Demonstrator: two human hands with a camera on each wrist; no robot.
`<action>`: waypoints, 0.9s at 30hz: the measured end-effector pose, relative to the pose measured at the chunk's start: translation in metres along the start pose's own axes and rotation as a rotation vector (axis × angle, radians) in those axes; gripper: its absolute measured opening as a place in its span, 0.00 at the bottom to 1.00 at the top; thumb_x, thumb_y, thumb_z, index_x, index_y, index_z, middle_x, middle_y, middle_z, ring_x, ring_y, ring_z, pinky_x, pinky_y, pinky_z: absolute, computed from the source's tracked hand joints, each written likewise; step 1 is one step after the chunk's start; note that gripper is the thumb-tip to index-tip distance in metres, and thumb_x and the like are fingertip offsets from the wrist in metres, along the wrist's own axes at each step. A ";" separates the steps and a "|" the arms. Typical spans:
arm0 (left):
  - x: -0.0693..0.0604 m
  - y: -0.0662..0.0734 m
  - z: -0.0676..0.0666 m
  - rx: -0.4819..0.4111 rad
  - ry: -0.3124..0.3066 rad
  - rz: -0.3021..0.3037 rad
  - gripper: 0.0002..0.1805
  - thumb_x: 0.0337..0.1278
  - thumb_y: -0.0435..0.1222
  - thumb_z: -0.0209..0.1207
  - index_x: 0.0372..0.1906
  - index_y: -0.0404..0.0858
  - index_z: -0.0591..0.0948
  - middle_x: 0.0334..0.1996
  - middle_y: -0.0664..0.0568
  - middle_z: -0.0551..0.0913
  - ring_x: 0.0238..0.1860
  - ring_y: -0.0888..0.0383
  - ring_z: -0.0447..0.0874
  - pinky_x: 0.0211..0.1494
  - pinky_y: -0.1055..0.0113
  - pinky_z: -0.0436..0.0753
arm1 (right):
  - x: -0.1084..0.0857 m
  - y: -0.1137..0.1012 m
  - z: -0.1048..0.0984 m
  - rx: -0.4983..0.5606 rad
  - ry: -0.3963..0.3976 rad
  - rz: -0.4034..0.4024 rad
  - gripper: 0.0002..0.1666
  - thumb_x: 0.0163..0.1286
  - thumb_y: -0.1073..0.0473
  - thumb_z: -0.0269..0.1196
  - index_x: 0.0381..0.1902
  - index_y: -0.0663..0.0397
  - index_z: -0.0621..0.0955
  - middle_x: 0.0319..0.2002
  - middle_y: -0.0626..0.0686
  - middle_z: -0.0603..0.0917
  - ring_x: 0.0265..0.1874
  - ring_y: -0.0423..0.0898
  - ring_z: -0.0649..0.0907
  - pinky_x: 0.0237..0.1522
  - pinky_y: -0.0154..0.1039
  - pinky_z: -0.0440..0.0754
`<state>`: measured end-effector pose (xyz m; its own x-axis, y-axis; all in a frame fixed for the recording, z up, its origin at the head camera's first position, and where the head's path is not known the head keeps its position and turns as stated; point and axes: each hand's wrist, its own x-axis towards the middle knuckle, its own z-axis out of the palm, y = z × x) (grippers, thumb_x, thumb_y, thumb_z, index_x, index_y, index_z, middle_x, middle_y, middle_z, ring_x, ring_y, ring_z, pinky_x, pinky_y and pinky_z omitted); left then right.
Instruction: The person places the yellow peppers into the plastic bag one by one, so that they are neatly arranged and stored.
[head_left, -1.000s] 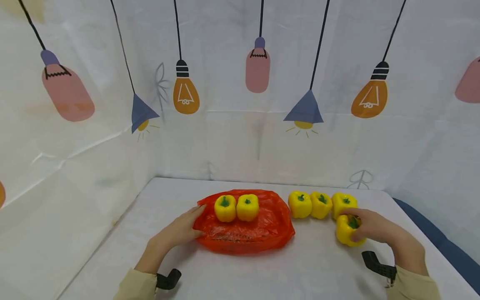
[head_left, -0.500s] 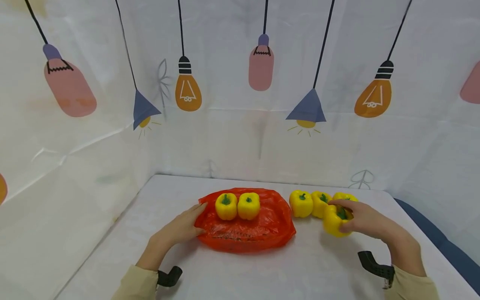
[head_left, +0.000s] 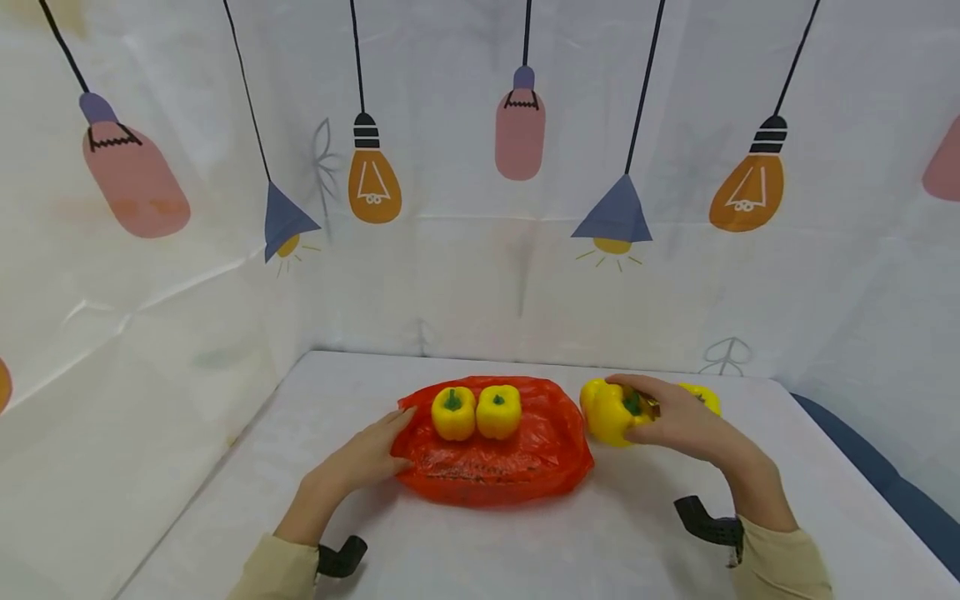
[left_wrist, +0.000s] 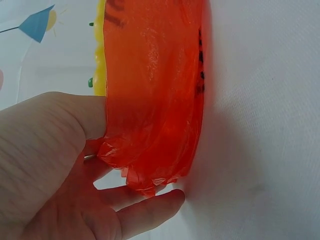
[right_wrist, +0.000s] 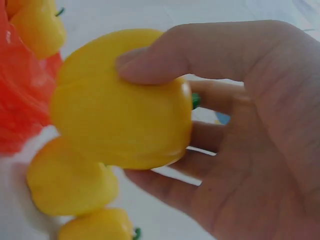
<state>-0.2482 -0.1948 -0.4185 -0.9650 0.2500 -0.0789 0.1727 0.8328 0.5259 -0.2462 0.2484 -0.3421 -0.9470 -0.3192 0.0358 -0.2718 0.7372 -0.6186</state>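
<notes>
My right hand [head_left: 678, 421] holds a yellow bell pepper [right_wrist: 122, 112] with its thumb on one side and fingers on the other. The held pepper is over the row right of the red plastic bag [head_left: 487, 479], hiding part of that row. Two more yellow peppers [right_wrist: 72, 177] lie below it in the right wrist view. At the bag's left end, my left hand [head_left: 363, 458] grips the side between thumb and fingers [left_wrist: 150, 215]. Two yellow peppers [head_left: 453, 414] sit side by side on the bag, stems showing.
A white-covered table [head_left: 525, 550] bears everything. Beyond my right hand, part of another yellow pepper [head_left: 705, 397] shows. White sheets printed with hanging lamps [head_left: 450, 275] close off the back and sides. Something dark blue [head_left: 855, 450] lies past the table's right edge.
My right hand has lifted the pepper from the front of the row and carried it left, towards the red bag. The left hand stays at the bag's side.
</notes>
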 end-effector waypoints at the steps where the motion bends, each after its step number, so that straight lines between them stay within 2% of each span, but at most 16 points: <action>1: 0.000 0.000 0.000 0.000 0.002 0.000 0.42 0.58 0.37 0.65 0.77 0.40 0.61 0.77 0.43 0.61 0.77 0.41 0.58 0.74 0.40 0.65 | 0.004 -0.003 0.005 0.001 0.015 -0.015 0.43 0.54 0.52 0.71 0.69 0.38 0.71 0.66 0.55 0.74 0.57 0.55 0.75 0.50 0.47 0.84; 5: -0.001 0.000 0.001 0.002 0.004 0.002 0.42 0.59 0.38 0.65 0.77 0.40 0.61 0.77 0.43 0.61 0.77 0.40 0.58 0.74 0.39 0.66 | 0.017 -0.012 0.025 0.017 0.066 -0.055 0.42 0.55 0.54 0.70 0.69 0.34 0.71 0.68 0.52 0.73 0.61 0.56 0.74 0.57 0.57 0.82; 8: -0.002 0.001 0.001 0.009 0.004 0.002 0.41 0.59 0.38 0.64 0.77 0.40 0.61 0.77 0.43 0.61 0.77 0.40 0.58 0.74 0.40 0.66 | 0.026 -0.018 0.039 0.031 0.080 -0.075 0.42 0.56 0.55 0.68 0.70 0.33 0.70 0.69 0.51 0.72 0.62 0.55 0.74 0.60 0.61 0.79; 14: -0.001 0.001 0.001 0.017 0.004 -0.004 0.41 0.58 0.39 0.65 0.76 0.41 0.62 0.76 0.43 0.62 0.76 0.41 0.59 0.73 0.40 0.67 | 0.039 -0.022 0.063 -0.005 0.078 -0.083 0.42 0.58 0.56 0.66 0.71 0.36 0.68 0.70 0.49 0.72 0.64 0.54 0.74 0.62 0.61 0.78; 21: 0.000 0.000 0.002 0.011 0.001 -0.009 0.42 0.58 0.40 0.65 0.76 0.41 0.62 0.76 0.44 0.62 0.77 0.41 0.58 0.74 0.39 0.66 | 0.052 -0.021 0.081 -0.016 0.082 -0.058 0.43 0.57 0.61 0.65 0.72 0.49 0.66 0.69 0.52 0.73 0.63 0.54 0.75 0.64 0.61 0.76; 27: 0.000 -0.002 0.002 0.015 0.001 -0.015 0.42 0.58 0.41 0.65 0.76 0.41 0.62 0.76 0.44 0.62 0.77 0.41 0.59 0.74 0.39 0.66 | 0.061 -0.022 0.095 -0.090 0.072 -0.073 0.41 0.58 0.61 0.67 0.70 0.51 0.69 0.67 0.52 0.75 0.65 0.53 0.76 0.67 0.60 0.74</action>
<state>-0.2483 -0.1953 -0.4212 -0.9678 0.2369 -0.0855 0.1613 0.8436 0.5123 -0.2817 0.1561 -0.4006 -0.9331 -0.3328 0.1366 -0.3518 0.7650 -0.5394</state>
